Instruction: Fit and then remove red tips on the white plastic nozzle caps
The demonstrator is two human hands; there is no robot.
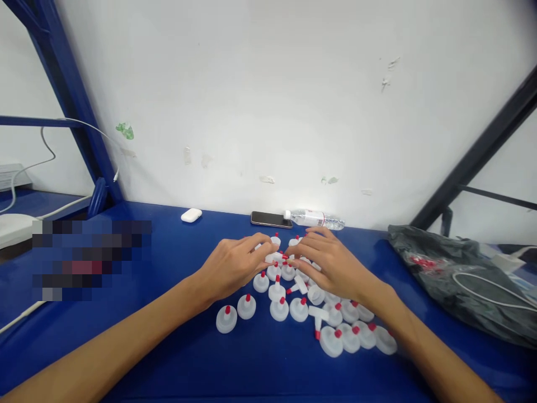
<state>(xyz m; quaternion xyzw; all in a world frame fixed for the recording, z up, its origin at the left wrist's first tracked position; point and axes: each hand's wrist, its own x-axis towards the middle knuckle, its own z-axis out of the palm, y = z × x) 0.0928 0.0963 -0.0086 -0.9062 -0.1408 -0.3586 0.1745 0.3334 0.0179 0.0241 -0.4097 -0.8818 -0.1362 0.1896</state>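
Observation:
Many white plastic caps with red tips, one of them a cap (226, 319) at the near left, stand or lie on the blue table (176, 358). Above the far part of the group, my left hand (235, 263) pinches the white body of a cap (277, 257) lying sideways. The fingers of my right hand (327, 260) are closed at its red tip, on the right side. Below my hands a cap (298, 285) is tipped over, and another cap (319, 319) lies with its red tip toward me.
A white case (192, 215), a dark phone (271, 219) and a clear bottle (319, 219) lie along the wall. On the right is a dark plastic bag (444, 285) with a white cable. Blue frame posts rise at the left; a white device (17, 229) sits there.

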